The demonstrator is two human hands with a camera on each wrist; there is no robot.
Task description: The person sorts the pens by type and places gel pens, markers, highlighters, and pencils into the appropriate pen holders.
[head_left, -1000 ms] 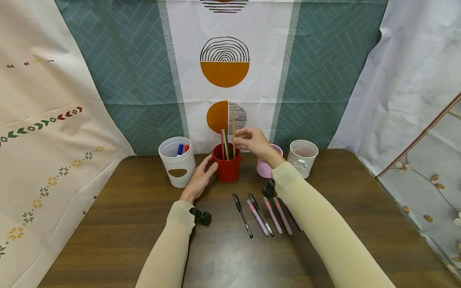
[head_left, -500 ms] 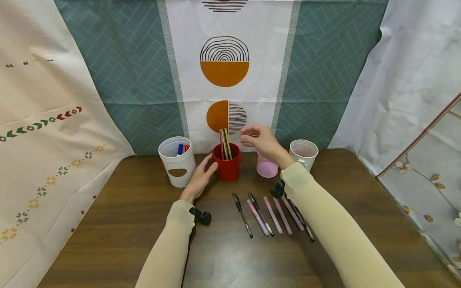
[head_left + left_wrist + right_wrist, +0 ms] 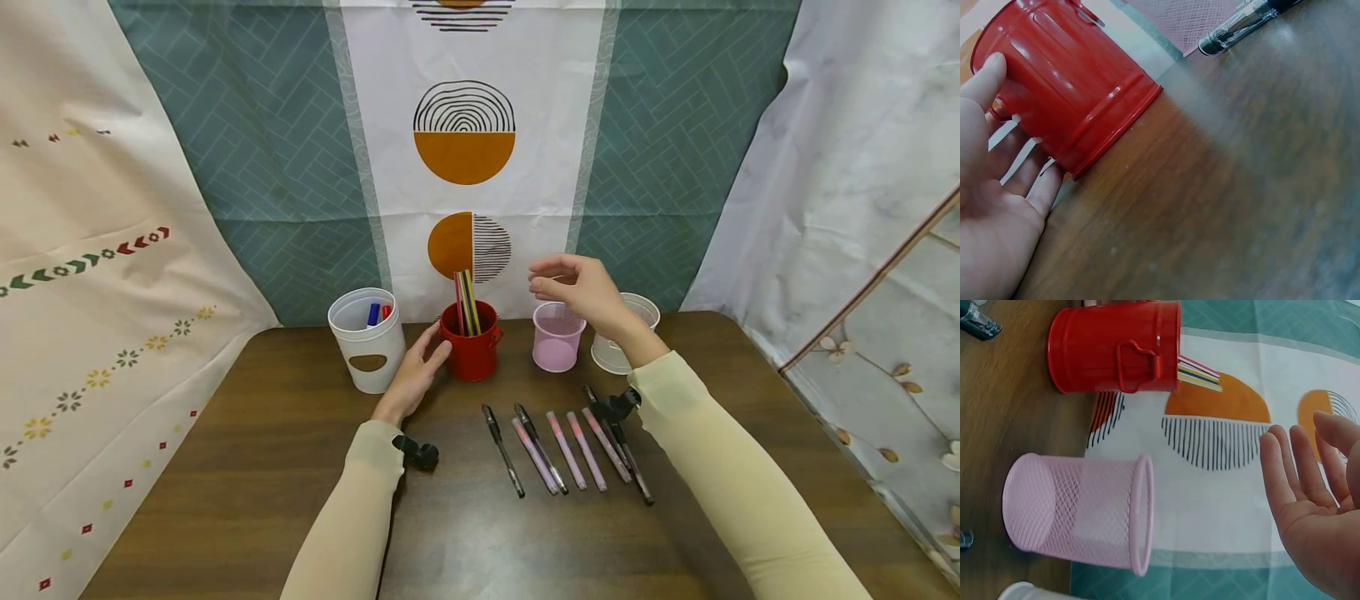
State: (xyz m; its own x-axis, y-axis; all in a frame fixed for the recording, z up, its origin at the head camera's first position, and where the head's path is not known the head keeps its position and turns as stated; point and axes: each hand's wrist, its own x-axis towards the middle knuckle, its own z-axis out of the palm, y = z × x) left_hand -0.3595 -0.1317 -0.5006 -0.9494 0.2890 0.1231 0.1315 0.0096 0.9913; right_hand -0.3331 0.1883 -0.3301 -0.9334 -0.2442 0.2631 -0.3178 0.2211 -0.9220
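A red metal bucket (image 3: 471,354) holds several upright coloured pencils (image 3: 467,302). At its left side is my left hand (image 3: 412,372), steadying it. In the left wrist view, the thumb (image 3: 991,78) lies on the red wall and the other fingers reach round the side by the handle. My right hand (image 3: 587,293) hovers, holding nothing, above and behind the pink mesh cup (image 3: 556,346), its fingers loosely bent. In the right wrist view, that hand (image 3: 1316,494) appears well clear of both the cup and the bucket.
Left of the bucket stands a white bucket (image 3: 372,367) with a blue marker (image 3: 373,314) and a red marker (image 3: 386,311). Another white bucket (image 3: 611,354) sits at right, partly behind my right hand. Black pens (image 3: 502,450) and pink pens (image 3: 566,450) lie in front.
My right hand has let go of a thin yellow pencil over the red bucket and moved right, over the pink cup. My left hand has stayed at the bucket.
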